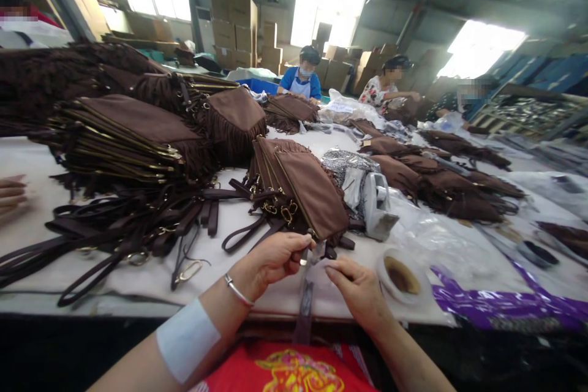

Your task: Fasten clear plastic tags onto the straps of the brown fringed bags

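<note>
My left hand (281,257), with a bracelet at the wrist, pinches a small shiny metal piece near the front edge of the table. My right hand (356,288) is closed, thumb and fingertip pressed on clear plastic film (321,269) stretched between both hands. Below them a dark strap (304,306) hangs toward my lap; how it joins the metal piece is unclear. Just beyond my fingers leans a stack of brown fringed bags (312,187) with gold zippers and clasps. To the right of my right hand lies a roll of clear tape (400,275).
Dark wrist straps (138,226) and a taller stack of bags (138,122) fill the left. Crumpled clear plastic (441,245), purple printed plastic (500,306) and more brown bags lie right. Another person's hand (11,193) shows at the left edge. Several people work across the table.
</note>
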The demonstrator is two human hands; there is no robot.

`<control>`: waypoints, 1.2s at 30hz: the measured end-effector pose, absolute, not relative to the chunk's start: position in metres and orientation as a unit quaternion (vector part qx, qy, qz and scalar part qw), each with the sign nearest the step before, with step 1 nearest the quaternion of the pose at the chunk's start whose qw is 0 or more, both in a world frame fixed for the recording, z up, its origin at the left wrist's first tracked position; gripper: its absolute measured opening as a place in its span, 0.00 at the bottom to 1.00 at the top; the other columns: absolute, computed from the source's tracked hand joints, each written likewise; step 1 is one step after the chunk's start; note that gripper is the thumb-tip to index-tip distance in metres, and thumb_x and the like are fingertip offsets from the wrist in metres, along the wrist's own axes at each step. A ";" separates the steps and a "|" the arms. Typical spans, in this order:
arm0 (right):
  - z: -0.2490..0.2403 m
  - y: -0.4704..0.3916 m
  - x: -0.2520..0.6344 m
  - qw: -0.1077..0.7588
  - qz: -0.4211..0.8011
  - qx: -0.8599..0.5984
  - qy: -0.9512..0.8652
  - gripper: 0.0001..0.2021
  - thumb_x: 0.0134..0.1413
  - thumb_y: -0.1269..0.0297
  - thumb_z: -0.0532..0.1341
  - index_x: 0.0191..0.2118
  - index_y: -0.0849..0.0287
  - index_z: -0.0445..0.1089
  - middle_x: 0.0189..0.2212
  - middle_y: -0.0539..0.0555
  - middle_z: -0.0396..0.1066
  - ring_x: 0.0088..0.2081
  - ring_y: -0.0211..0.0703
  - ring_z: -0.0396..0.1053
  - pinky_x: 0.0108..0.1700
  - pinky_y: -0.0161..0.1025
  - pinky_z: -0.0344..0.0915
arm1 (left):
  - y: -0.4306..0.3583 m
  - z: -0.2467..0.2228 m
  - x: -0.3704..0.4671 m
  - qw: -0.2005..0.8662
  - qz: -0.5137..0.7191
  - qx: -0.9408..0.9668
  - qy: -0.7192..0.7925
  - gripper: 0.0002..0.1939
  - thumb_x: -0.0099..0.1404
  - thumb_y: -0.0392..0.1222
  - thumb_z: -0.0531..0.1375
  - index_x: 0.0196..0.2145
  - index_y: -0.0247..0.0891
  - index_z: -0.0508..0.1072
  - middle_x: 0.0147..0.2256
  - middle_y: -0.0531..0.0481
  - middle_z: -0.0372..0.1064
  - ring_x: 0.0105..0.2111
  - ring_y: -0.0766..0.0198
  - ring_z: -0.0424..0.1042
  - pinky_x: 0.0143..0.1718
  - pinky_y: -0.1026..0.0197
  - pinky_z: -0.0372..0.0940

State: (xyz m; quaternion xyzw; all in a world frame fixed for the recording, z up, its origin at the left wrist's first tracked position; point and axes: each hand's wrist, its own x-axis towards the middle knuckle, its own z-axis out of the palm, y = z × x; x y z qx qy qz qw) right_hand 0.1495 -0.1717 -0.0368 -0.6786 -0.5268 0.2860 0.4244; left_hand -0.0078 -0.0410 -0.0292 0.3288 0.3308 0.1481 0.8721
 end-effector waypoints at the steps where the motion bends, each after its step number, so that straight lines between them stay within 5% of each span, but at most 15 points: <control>1: -0.037 -0.172 0.149 0.425 0.284 -0.677 -0.529 0.12 0.55 0.60 0.60 0.26 0.58 0.75 0.24 0.50 0.66 0.29 0.41 0.64 0.34 0.36 0.60 | -0.041 -0.029 -0.007 0.875 0.146 0.328 0.324 0.12 0.49 0.42 0.69 0.28 0.31 0.75 0.21 0.56 0.59 0.18 0.76 0.51 0.19 0.69 0.37; 9: -0.032 -0.171 0.145 0.427 0.226 -0.678 -0.554 0.12 0.52 0.61 0.64 0.21 0.58 0.68 0.23 0.50 0.65 0.28 0.40 0.63 0.31 0.35 0.59 | -0.044 -0.029 0.000 0.874 0.140 0.342 0.315 0.13 0.50 0.43 0.70 0.27 0.32 0.73 0.21 0.55 0.61 0.19 0.75 0.56 0.19 0.68 0.42; 15: -0.036 -0.169 0.154 0.477 0.242 -0.643 -0.548 0.10 0.59 0.61 0.59 0.40 0.56 0.77 0.33 0.54 0.74 0.35 0.43 0.69 0.39 0.39 0.66 | -0.050 -0.037 -0.001 0.881 0.128 0.367 0.268 0.15 0.51 0.46 0.70 0.30 0.33 0.73 0.28 0.51 0.68 0.27 0.69 0.66 0.32 0.64 0.60; 22: -0.052 -0.160 0.153 0.541 0.277 -0.668 -0.429 0.29 0.49 0.59 0.66 0.58 0.59 0.66 0.32 0.51 0.73 0.32 0.41 0.69 0.38 0.39 0.67 | -0.054 -0.038 -0.002 0.881 0.110 0.364 0.281 0.18 0.46 0.46 0.72 0.28 0.32 0.72 0.25 0.52 0.67 0.25 0.70 0.65 0.31 0.62 0.59; 26: -0.048 -0.156 0.150 0.560 0.331 -0.661 -0.375 0.28 0.47 0.54 0.67 0.53 0.62 0.70 0.28 0.51 0.71 0.27 0.38 0.65 0.31 0.36 0.63 | -0.057 -0.044 0.001 0.866 0.148 0.368 0.304 0.18 0.45 0.47 0.73 0.26 0.32 0.72 0.27 0.51 0.68 0.28 0.69 0.66 0.34 0.63 0.60; 29: -0.044 -0.156 0.150 0.521 0.412 -0.648 -0.372 0.20 0.48 0.50 0.65 0.39 0.63 0.77 0.21 0.49 0.67 0.24 0.36 0.59 0.26 0.34 0.57 | -0.059 -0.047 0.002 0.858 0.152 0.384 0.305 0.18 0.46 0.48 0.72 0.27 0.32 0.73 0.26 0.52 0.67 0.27 0.69 0.65 0.33 0.63 0.60; 36: -0.042 -0.161 0.155 0.461 0.359 -0.701 -0.410 0.13 0.46 0.54 0.66 0.25 0.61 0.75 0.21 0.48 0.68 0.27 0.38 0.61 0.31 0.36 0.57 | -0.050 -0.033 -0.004 0.794 0.146 0.483 0.339 0.18 0.49 0.52 0.69 0.25 0.33 0.72 0.23 0.54 0.64 0.21 0.73 0.57 0.23 0.64 0.48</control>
